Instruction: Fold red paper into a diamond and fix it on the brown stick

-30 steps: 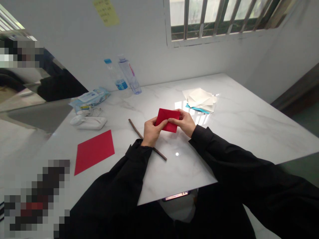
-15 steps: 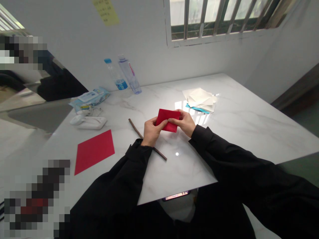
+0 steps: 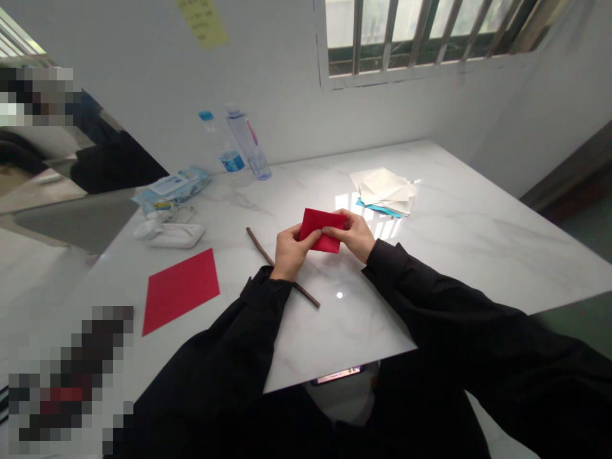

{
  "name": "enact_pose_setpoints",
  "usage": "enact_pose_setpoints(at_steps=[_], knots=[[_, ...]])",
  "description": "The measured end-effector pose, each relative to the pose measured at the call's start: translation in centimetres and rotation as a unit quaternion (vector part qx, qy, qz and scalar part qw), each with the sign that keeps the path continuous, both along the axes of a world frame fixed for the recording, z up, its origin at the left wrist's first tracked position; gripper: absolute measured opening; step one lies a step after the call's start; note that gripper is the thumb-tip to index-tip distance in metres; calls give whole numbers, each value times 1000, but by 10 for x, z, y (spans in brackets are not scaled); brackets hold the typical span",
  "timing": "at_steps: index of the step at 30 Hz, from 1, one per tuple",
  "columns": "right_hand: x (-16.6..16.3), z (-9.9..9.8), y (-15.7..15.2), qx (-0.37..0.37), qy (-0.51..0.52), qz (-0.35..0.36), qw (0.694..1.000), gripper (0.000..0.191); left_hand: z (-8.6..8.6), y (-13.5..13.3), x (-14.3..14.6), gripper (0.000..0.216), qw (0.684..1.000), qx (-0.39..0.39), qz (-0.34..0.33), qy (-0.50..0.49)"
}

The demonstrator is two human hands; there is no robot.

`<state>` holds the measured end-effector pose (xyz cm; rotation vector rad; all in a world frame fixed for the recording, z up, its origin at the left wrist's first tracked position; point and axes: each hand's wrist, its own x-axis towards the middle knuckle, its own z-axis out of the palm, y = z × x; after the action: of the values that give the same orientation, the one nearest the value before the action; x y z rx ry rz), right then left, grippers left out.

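Observation:
A small folded piece of red paper (image 3: 321,221) is held up above the table between both hands. My left hand (image 3: 289,254) pinches its left side, thumb lying across the front. On the right edge, my right hand (image 3: 357,234) grips it, with the thumb pressed on the front near the other thumb. Most fingers of both hands are hidden behind the paper. Below my left wrist a thin brown stick (image 3: 306,294) lies slantwise on the table, partly covered by the hand and sleeve. A flat red sheet (image 3: 182,291) rests to the left.
On the white marbled table (image 3: 459,255) lies a pile of cream papers (image 3: 385,187) with blue paper (image 3: 380,208) beneath. Two plastic bottles, one blue-capped (image 3: 231,160) and one clear (image 3: 248,141), stand by the wall. A wipes pack (image 3: 174,185) and a white device (image 3: 176,236) sit left. A phone (image 3: 338,375) shows below the table edge.

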<state>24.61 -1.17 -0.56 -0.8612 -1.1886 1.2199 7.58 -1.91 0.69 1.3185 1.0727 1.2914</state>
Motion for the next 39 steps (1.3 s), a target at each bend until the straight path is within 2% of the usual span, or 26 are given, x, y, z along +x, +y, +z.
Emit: enact_pose_setpoints(at_steps=[16,27,39], knots=[[1,2,-1,-25,-1,14,1000,45,2,-2,0,44,1000,2,-2,15],[1,4,-1,-79,53,36,995,46,3,-2,1,45,1000,1,-15,1],[1,2,0,-72,39,42,996,47,5,-3,1,43,1000,-7,-14,-1]])
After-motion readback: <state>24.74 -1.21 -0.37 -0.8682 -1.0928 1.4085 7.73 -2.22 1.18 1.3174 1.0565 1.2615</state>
